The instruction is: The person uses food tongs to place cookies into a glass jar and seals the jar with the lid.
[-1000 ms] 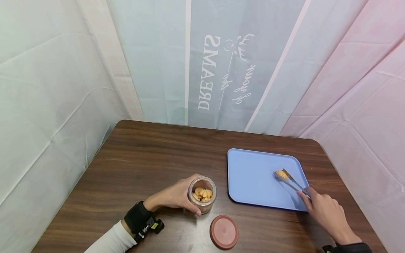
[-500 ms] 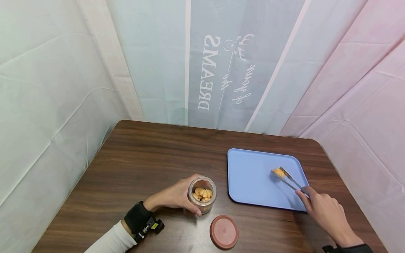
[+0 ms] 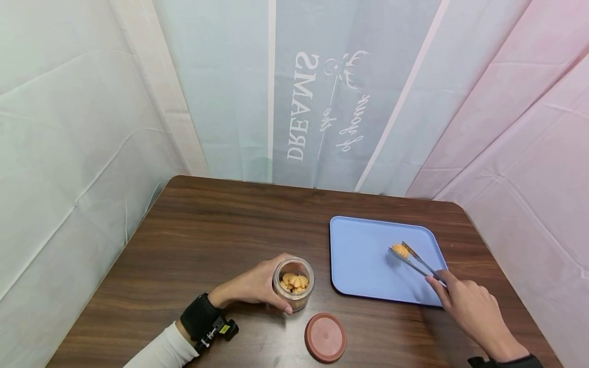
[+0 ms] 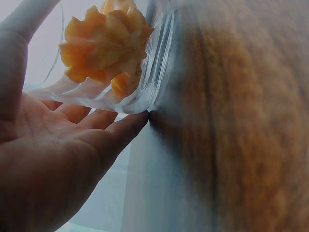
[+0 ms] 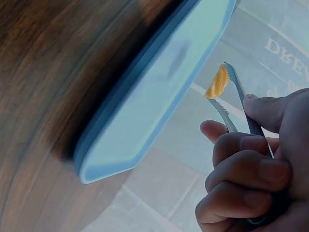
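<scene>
Fingers and thumb of my left hand (image 3: 257, 282) curl round a clear glass jar (image 3: 294, 301), which stands on the table. Several cookies (image 3: 295, 282) lie inside it; the left wrist view shows a piped cookie (image 4: 104, 43) through the glass. My right hand (image 3: 474, 309) grips metal tongs (image 3: 421, 266). Between the tongs' tips is one swirled golden cookie (image 3: 400, 250), held above the blue tray (image 3: 363, 276). From the right wrist view, the cookie (image 5: 217, 82) is raised clear of the tray, with a shadow beneath.
A round reddish-brown lid (image 3: 325, 338) lies on the wooden table (image 3: 221, 220), in front of the jar and left of the tray. Hanging fabric (image 3: 230, 92) surrounds the table at the back and sides.
My right hand has moved slightly left over the tray, carrying the cookie in the tongs. The left hand and the jar have stayed in place.
</scene>
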The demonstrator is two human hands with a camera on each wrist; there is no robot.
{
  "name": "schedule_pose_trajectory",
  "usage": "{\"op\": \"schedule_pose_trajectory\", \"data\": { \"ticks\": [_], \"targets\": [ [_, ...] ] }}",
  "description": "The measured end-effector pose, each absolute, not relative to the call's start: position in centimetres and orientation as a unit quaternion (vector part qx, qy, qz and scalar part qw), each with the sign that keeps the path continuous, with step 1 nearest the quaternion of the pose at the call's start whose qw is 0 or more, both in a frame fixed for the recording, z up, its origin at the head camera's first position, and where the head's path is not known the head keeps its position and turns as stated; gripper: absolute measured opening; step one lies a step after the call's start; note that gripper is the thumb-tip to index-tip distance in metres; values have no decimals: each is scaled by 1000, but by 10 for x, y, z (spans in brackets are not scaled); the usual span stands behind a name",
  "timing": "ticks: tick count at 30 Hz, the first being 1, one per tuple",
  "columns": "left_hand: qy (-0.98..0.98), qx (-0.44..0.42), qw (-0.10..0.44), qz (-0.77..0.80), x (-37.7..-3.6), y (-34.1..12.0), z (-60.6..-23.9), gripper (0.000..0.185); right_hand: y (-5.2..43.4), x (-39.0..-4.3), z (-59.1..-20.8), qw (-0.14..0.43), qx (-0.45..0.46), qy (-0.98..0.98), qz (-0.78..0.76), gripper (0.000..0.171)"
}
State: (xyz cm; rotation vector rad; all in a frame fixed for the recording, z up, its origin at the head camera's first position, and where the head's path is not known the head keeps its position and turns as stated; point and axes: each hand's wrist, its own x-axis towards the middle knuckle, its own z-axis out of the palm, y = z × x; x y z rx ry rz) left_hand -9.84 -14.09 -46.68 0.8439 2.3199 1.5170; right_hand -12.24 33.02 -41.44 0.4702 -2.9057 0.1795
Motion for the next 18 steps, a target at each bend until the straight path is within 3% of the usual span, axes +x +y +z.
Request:
{"op": "schedule_pose_trajectory", "data": {
  "ticks": [18],
  "targets": [
    [790, 296, 123, 523, -99, -142, -469, 91, 304, -110, -392, 133, 207, -968, 53, 21]
  ]
}}
